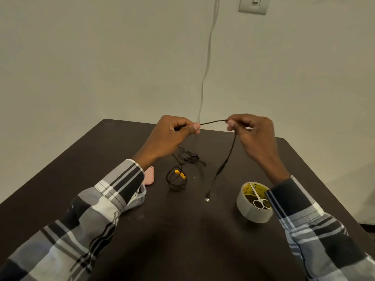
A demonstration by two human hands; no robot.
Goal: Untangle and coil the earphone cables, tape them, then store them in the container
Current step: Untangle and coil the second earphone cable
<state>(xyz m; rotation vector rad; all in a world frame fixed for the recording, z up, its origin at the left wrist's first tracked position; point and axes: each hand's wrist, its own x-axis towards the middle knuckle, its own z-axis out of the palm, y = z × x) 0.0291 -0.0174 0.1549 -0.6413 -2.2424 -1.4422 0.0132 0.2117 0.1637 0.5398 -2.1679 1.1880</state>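
Note:
I hold a black earphone cable (pixel 213 122) stretched between both hands above the dark table (pixel 182 230). My left hand (pixel 172 136) pinches one end and my right hand (pixel 253 134) pinches the other. From my right hand the cable hangs down to its plug (pixel 207 199), which rests on the table. A second black cable (pixel 182 169) lies in a loose tangle with a yellow piece on the table under my left hand. A clear container (pixel 140 196) stands partly hidden behind my left sleeve. A roll of tape (pixel 253 203) sits by my right sleeve.
Small scissors (pixel 257 199) lie across the top of the tape roll. A pink lid (pixel 149 175) lies beside the container. A white cord (pixel 207 67) runs down the wall behind the table, and a wall socket (pixel 253 5) is at the top right.

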